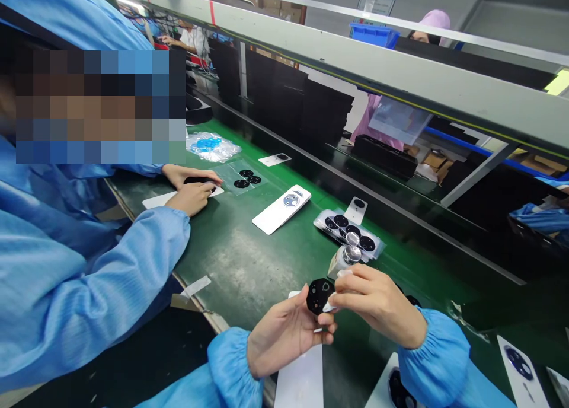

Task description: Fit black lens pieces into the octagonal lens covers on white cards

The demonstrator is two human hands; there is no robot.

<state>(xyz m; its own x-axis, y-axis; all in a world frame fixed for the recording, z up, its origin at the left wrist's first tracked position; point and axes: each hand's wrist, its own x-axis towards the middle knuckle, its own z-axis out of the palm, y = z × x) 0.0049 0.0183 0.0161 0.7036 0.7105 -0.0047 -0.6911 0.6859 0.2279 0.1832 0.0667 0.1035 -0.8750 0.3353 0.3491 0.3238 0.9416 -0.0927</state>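
Pinched at its rim between the thumb and fingers of the left hand, the black disc sits just on the near side of the capped bottle, an edge hold that seems to leave its holed face bare. Fingertips of the right hand close on a white wad against that face, the bottle standing within easy reach, with a clear tray of similar discs just beyond it and a white panel nearer the body.
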